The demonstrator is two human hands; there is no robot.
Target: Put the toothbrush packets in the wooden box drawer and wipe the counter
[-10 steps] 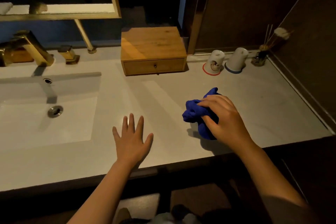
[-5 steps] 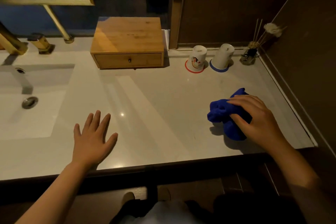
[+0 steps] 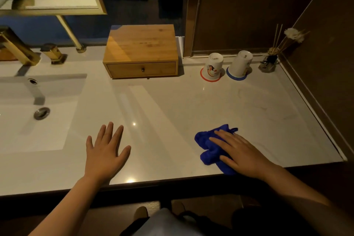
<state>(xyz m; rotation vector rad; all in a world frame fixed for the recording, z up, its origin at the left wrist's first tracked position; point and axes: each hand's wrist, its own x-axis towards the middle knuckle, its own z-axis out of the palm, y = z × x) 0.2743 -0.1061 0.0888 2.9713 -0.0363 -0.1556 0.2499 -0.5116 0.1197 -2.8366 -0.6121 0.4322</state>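
Desk (image 3: 172, 105): pale, no toothbrush packets showing. Wooden box (image 3: 140, 50), 12 o'clock: drawer shut, packets presumably inside. Blue cloth (image 3: 209, 145), 4 o'clock: shifted leftward from a half-second ago, wiping under way. Right hand (image 3: 243, 153): flattened from clutching, pressing cloth. Left hand (image 3: 106, 151), 7 o'clock: open, flat, empty.

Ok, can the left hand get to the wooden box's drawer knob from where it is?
Probably yes. The left hand lies flat and empty on the counter, and nothing stands between it and the drawer knob on the wooden box.
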